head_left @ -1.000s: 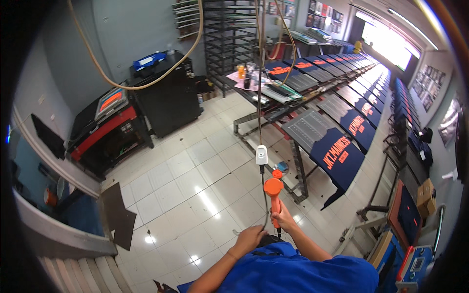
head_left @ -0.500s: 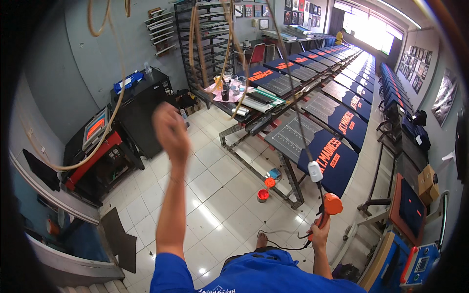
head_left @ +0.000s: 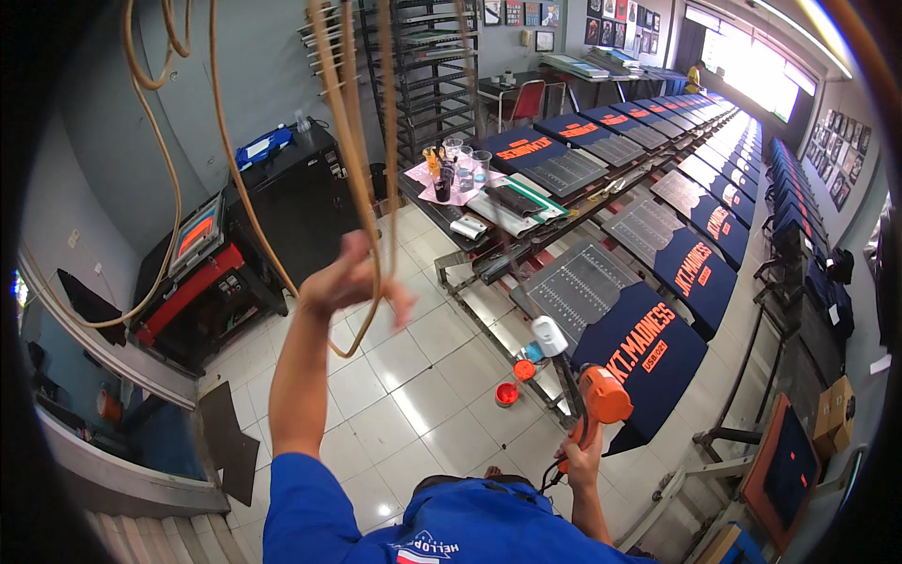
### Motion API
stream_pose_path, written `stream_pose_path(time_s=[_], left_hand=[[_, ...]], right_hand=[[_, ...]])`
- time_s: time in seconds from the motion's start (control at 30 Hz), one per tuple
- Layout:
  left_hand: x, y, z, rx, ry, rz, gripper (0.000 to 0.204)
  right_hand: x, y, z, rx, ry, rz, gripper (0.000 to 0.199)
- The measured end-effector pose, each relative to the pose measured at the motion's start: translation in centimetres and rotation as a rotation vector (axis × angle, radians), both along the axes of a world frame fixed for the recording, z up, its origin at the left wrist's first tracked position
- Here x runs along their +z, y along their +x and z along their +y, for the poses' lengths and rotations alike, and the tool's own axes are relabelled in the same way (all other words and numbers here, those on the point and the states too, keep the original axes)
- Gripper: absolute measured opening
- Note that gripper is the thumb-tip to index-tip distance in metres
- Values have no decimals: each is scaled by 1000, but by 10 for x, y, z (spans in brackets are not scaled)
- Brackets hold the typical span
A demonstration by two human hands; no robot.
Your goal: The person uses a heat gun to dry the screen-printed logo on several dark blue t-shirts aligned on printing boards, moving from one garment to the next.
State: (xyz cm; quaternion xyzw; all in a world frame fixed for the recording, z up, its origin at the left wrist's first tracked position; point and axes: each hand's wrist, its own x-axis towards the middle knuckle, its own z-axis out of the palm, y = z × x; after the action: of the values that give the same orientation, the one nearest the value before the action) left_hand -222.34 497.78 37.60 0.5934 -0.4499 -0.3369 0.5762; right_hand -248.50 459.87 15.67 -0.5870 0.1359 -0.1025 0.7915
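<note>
In my right hand (head_left: pixel 583 461) is an orange heat gun (head_left: pixel 599 397), gripped by its handle, with its wide round end up and to the right. A white plug socket (head_left: pixel 550 336) on a hanging cord is just left of and above the gun. My raised left hand (head_left: pixel 357 287), partly blurred, has its thumb and fingers apart beside a hanging loop of tan cable (head_left: pixel 349 352). Whether it touches the cable I cannot tell. Beyond the heat gun lies a navy shirt piece (head_left: pixel 648 376) with an orange print, on a grey board (head_left: pixel 578 282).
Shirt boards run in long rows toward the bright window. Cups (head_left: pixel 482 167) and screen-printing tools stand at the near table end (head_left: pixel 423 193). An open tub of red ink (head_left: pixel 507 395) sits on the tiled floor (head_left: pixel 395 395). A black cabinet (head_left: pixel 291 202) stands left.
My left hand has come down and right to the cable loop, its fingers spreading. The heat gun has shifted left and turned more upright. The view has shifted, and the socket hangs farther left.
</note>
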Motion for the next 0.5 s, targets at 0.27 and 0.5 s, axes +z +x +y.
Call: stream_pose_path(time_s=[0.27, 0.5], left_hand=[[11, -176, 203, 1327, -355, -315, 41], [97, -249, 328, 2410, 275, -934, 41]], right_hand=[[5, 101, 28, 341, 105, 57, 61], [19, 220, 132, 650, 238, 85, 53]])
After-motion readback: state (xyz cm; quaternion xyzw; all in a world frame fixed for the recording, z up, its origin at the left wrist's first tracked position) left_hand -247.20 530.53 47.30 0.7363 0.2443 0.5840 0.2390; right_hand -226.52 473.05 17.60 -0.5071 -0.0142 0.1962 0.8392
